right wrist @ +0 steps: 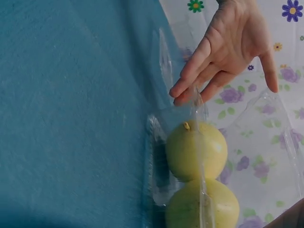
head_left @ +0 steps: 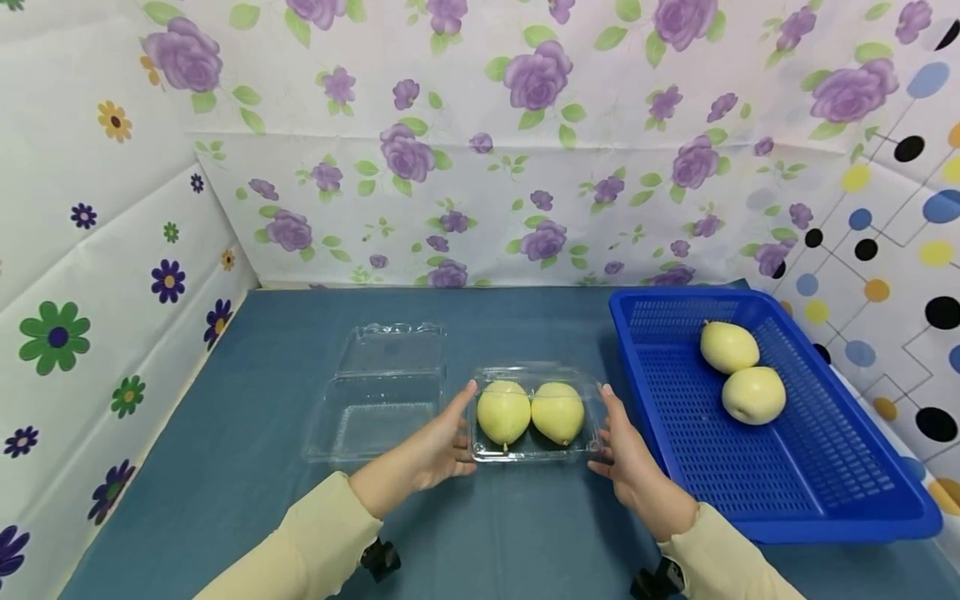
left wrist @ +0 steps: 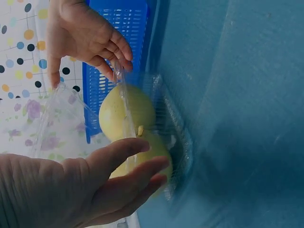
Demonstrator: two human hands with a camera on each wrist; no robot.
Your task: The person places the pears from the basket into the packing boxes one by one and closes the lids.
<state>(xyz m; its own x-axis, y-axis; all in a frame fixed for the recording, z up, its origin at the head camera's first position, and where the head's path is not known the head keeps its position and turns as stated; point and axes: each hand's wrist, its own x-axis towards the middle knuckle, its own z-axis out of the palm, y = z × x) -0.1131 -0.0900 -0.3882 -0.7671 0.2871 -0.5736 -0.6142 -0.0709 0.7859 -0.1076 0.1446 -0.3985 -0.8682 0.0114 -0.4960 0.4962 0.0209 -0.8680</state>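
A clear plastic clamshell box [head_left: 525, 456] holds two yellow pears, a left one [head_left: 503, 414] and a right one [head_left: 557, 414], side by side. Its lid [left wrist: 47, 126] stands partly raised over the fruit in the wrist views. My left hand [head_left: 431, 450] is at the box's left side, thumb up by the lid and fingers lower along the rim. On the opposite side my right hand [head_left: 632, 467] mirrors it; in the left wrist view its thumb touches a lid corner and its fingertips meet the rim. Both hands have extended, spread fingers.
Left of the box lies a second clear clamshell [head_left: 386, 417] with its lid laid back. At the right stands a blue plastic basket [head_left: 660, 433] with two more pears [head_left: 753, 396] inside. Patterned cloth walls [head_left: 480, 208] bound the blue-green table [head_left: 255, 417].
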